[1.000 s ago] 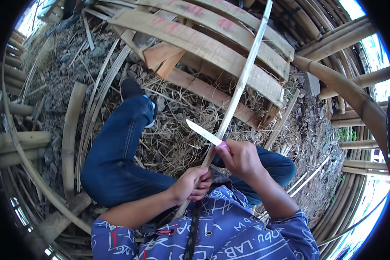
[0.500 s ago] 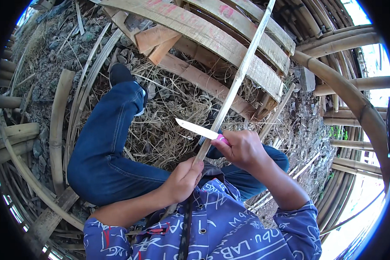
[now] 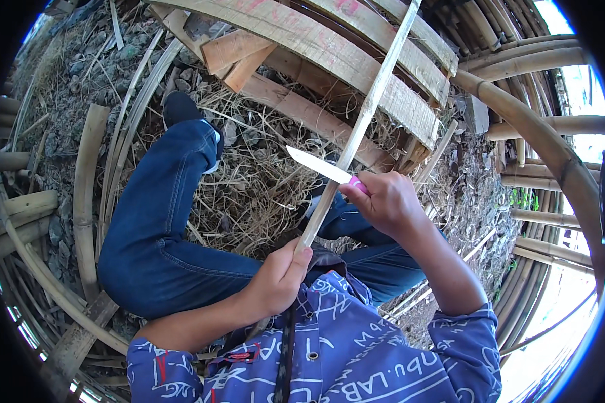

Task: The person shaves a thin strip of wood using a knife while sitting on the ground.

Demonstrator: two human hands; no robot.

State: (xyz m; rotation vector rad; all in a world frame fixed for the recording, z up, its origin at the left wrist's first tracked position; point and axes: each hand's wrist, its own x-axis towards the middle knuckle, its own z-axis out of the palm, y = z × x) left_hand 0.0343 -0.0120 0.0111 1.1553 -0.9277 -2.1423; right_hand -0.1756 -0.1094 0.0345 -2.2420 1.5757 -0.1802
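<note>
A long pale bamboo strip (image 3: 368,111) slants from my lap up to the far right, over a wooden pallet. Its near end is gripped by my left hand (image 3: 281,274), thumb along the strip. My right hand (image 3: 387,203) is closed round the pink handle of a knife (image 3: 319,165). The knife's whitish blade lies across the strip, some way up from my left hand, its tip pointing to the far left. Most of the handle is hidden in my fist.
The slatted wooden pallet (image 3: 302,35) stands ahead, with short board offcuts (image 3: 238,57) at its left end. Curly shavings (image 3: 249,181) cover the ground between my legs. Bamboo poles (image 3: 541,125) line the right side, and more bamboo pieces (image 3: 87,195) lie at the left among stones.
My right hand and the knife have slid up along the strip, away from me and slightly right. My left hand keeps its hold near the strip's lower end.
</note>
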